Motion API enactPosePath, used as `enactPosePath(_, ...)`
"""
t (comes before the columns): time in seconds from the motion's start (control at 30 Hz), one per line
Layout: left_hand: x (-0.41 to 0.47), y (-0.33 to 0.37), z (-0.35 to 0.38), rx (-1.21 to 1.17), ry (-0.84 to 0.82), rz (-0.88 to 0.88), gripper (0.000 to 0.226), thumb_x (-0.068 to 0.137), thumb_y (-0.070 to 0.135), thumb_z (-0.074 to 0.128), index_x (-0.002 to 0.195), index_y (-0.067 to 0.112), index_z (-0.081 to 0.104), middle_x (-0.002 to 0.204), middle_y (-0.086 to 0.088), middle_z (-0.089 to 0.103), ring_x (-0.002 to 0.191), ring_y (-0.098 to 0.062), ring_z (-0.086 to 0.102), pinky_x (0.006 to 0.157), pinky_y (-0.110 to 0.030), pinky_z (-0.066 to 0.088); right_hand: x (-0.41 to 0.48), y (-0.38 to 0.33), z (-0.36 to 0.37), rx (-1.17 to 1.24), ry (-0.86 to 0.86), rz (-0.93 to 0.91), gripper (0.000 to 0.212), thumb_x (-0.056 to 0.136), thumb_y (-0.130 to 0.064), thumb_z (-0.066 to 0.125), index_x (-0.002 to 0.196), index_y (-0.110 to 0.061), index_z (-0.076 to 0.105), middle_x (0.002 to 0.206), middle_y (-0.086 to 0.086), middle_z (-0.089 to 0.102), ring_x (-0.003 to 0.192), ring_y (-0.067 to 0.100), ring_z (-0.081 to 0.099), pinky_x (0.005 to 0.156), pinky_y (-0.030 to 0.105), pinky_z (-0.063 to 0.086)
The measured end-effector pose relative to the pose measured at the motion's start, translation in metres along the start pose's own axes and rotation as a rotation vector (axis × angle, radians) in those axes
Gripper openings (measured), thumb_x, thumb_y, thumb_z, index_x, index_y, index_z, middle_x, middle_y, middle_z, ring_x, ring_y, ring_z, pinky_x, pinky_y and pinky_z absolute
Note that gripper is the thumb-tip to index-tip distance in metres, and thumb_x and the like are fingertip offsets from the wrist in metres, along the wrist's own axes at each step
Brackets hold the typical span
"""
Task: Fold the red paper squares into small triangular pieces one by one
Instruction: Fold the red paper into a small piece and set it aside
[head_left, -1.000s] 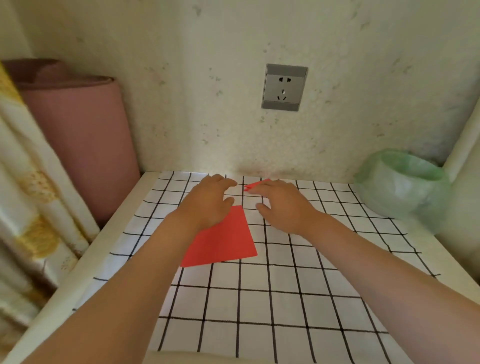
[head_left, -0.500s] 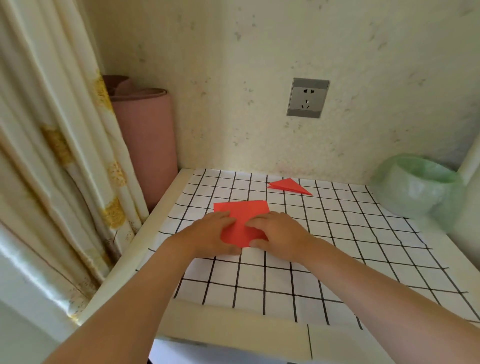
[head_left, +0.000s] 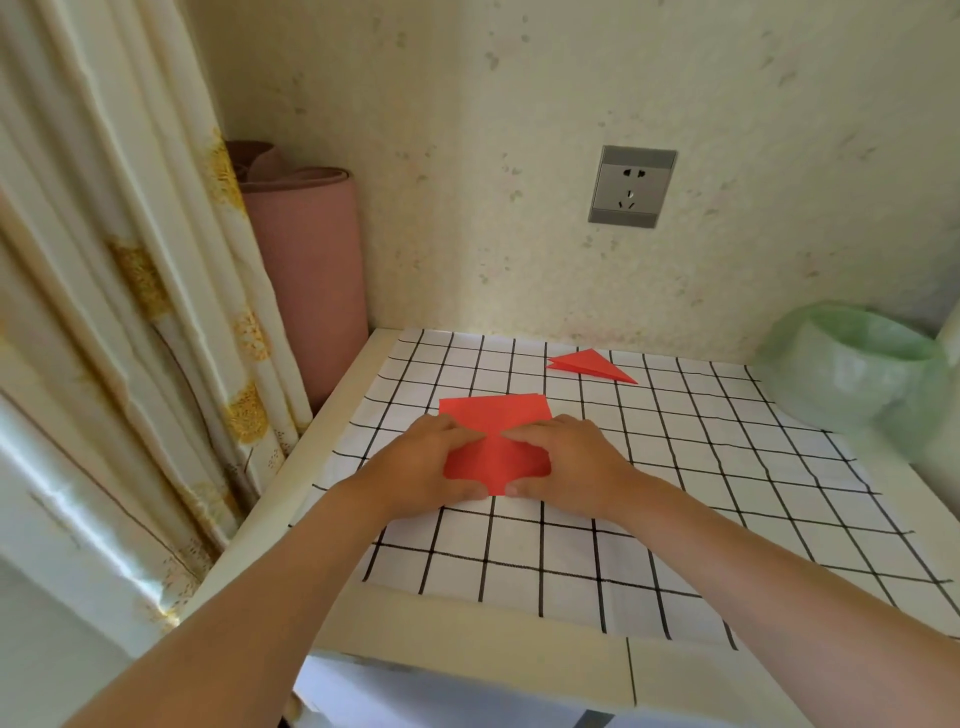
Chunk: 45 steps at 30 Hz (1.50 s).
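Observation:
A red paper square (head_left: 496, 439) lies on the black-and-white checked cloth (head_left: 649, 467) near the table's left side. Its near corner is lifted off the cloth. My left hand (head_left: 421, 470) pinches that corner from the left, thumb below and fingers on top. My right hand (head_left: 571, 467) pinches it from the right in the same way. Both hands cover the sheet's near edges. A folded red triangle (head_left: 589, 365) lies flat near the wall, apart from both hands.
A green plastic-lined bin (head_left: 862, 374) stands at the back right. A rolled pink mat (head_left: 306, 275) leans in the back left corner beside a patterned curtain (head_left: 119, 312). A wall socket (head_left: 631, 186) sits above the table. The table's front edge (head_left: 467, 634) is close below my forearms.
Both hands left the folded triangle by the wall and came back to the flat red square. They now lift its near corner. The view has shifted left and back.

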<state>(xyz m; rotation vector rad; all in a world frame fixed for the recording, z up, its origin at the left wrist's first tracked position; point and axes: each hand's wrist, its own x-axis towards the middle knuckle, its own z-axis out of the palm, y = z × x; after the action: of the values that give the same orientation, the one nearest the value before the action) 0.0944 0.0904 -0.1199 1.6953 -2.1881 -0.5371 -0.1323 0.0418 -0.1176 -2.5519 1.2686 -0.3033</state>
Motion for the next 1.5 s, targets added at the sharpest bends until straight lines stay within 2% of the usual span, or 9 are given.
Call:
enactPosePath(0.4, 0.002, -0.012, 0.003, -0.101, 0.167, -0.042, 0.049, 0.086, 0.043, 0.070, 0.133, 0.033, 0.057, 0.130, 0.008, 0.057, 0.120, -0.008, 0.046, 0.104, -0.025, 0.035, -0.010, -0.004, -0.009, 0.278, -0.002, 0.084, 0.070, 0.076, -0.024, 0.083, 0.139, -0.032, 0.053, 0.127, -0.018, 0.056, 0.116, -0.001, 0.050, 0.102, 0.019, 0.041)
enactPosePath(0.57, 0.003, -0.014, -0.004, -0.200, 0.190, -0.054, 0.047, 0.088, 0.041, 0.068, 0.133, 0.028, 0.059, 0.132, 0.004, 0.060, 0.117, -0.010, 0.054, 0.097, -0.020, 0.039, -0.009, 0.001, -0.015, 0.335, 0.088, 0.103, 0.060, 0.083, -0.001, 0.072, 0.134, -0.029, 0.056, 0.120, -0.011, 0.065, 0.105, -0.004, 0.056, 0.080, -0.005, 0.036)
enactPosePath(0.67, 0.003, -0.012, -0.007, -0.140, 0.252, 0.001, 0.056, 0.086, 0.050, 0.067, 0.136, 0.029, 0.054, 0.133, 0.008, 0.057, 0.124, -0.011, 0.048, 0.103, -0.026, 0.036, -0.008, -0.004, -0.014, 0.304, 0.200, 0.078, 0.055, 0.085, -0.002, 0.071, 0.132, -0.028, 0.057, 0.109, -0.009, 0.067, 0.091, -0.012, 0.055, 0.079, -0.002, 0.037)
enactPosePath(0.8, 0.002, -0.006, -0.011, 0.077, 0.294, 0.227, 0.076, 0.070, 0.062, 0.073, 0.137, 0.037, 0.048, 0.127, 0.016, 0.054, 0.121, -0.006, 0.041, 0.105, -0.029, 0.029, -0.004, -0.011, -0.013, 0.368, 0.264, 0.078, 0.051, 0.085, -0.008, 0.072, 0.131, -0.026, 0.059, 0.097, -0.010, 0.067, 0.089, 0.000, 0.061, 0.082, 0.012, 0.044)
enactPosePath(0.93, 0.005, 0.001, -0.006, 0.148, 0.421, 0.290, 0.033, 0.089, 0.025, 0.064, 0.122, 0.027, 0.063, 0.109, 0.007, 0.070, 0.099, -0.018, 0.062, 0.097, -0.035, 0.041, -0.008, -0.019, -0.016, 0.403, 0.225, 0.080, 0.054, 0.082, -0.020, 0.077, 0.132, -0.028, 0.058, 0.100, -0.015, 0.068, 0.090, -0.005, 0.061, 0.077, 0.006, 0.042)
enactPosePath(1.07, 0.003, 0.001, -0.010, 0.131, 0.378, 0.169, 0.020, 0.099, 0.030, 0.053, 0.108, 0.030, 0.071, 0.093, 0.008, 0.073, 0.082, -0.016, 0.064, 0.069, -0.026, 0.042, -0.017, -0.019, -0.018, 0.313, 0.073, 0.096, 0.082, 0.071, -0.031, 0.086, 0.141, -0.041, 0.045, 0.119, -0.020, 0.059, 0.107, -0.002, 0.055, 0.088, 0.013, 0.041)
enactPosePath(1.13, 0.002, -0.003, -0.010, 0.049, 0.292, 0.094, 0.014, 0.095, 0.033, 0.061, 0.099, 0.030, 0.074, 0.089, 0.013, 0.072, 0.079, -0.009, 0.064, 0.069, -0.027, 0.045, -0.018, -0.015, -0.015, 0.221, 0.076, 0.070, 0.070, 0.077, -0.029, 0.082, 0.139, -0.036, 0.051, 0.117, -0.021, 0.058, 0.107, 0.001, 0.054, 0.094, 0.022, 0.044)
enactPosePath(1.27, -0.001, -0.007, -0.010, -0.229, 0.258, 0.002, 0.006, 0.078, 0.029, 0.080, 0.082, 0.032, 0.077, 0.084, 0.022, 0.072, 0.084, 0.002, 0.066, 0.083, -0.030, 0.055, -0.012, -0.009, -0.010, 0.074, 0.221, -0.067, 0.009, 0.089, -0.029, 0.071, 0.092, -0.022, 0.076, 0.092, -0.010, 0.072, 0.085, 0.011, 0.063, 0.085, 0.040, 0.052)
enactPosePath(1.5, -0.005, 0.000, -0.013, -0.427, 0.121, -0.018, 0.002, 0.082, 0.024, 0.078, 0.081, 0.025, 0.078, 0.081, 0.012, 0.074, 0.080, -0.005, 0.068, 0.083, -0.030, 0.055, -0.010, -0.012, -0.006, -0.056, 0.253, -0.040, 0.020, 0.073, -0.034, 0.084, 0.082, -0.029, 0.068, 0.088, -0.018, 0.065, 0.085, 0.013, 0.057, 0.087, 0.043, 0.048)
